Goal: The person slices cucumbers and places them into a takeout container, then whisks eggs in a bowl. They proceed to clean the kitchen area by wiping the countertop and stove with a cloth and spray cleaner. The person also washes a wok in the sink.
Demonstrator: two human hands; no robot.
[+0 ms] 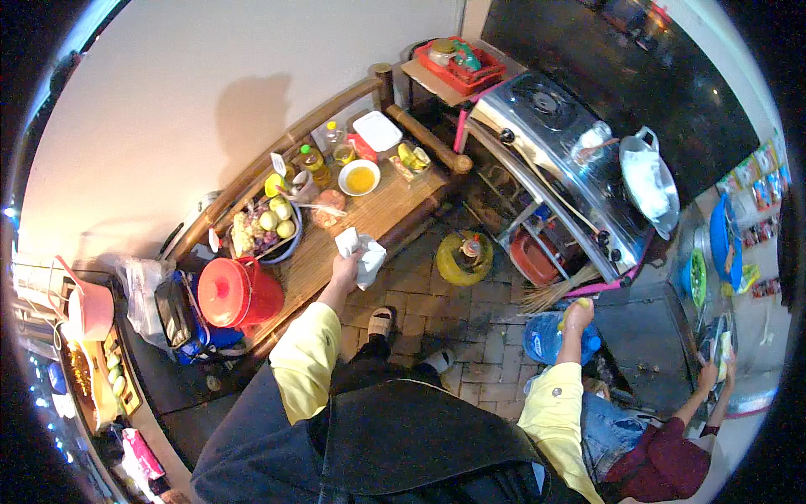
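My left hand (345,269) grips a crumpled white tissue or cloth (370,259) beside the front edge of a wooden bench (403,200). Nearest to it on the bench are a clear bag of orange-pink food (329,206) and a basin (291,247) of fruit. Low on the right, my right hand (575,318) is closed around a small yellow thing (584,303), too covered to name. Below that hand lies a large blue plastic water bottle (543,339); whether they touch I cannot tell.
A lidded red bucket (242,293), oil bottles (315,165) and a bowl of yellow liquid (360,179) stand on the bench. A yellow gas cylinder (459,268) occupies the paved floor. Right are a gas stove (554,135), a wok (648,183) and another person in maroon (661,457).
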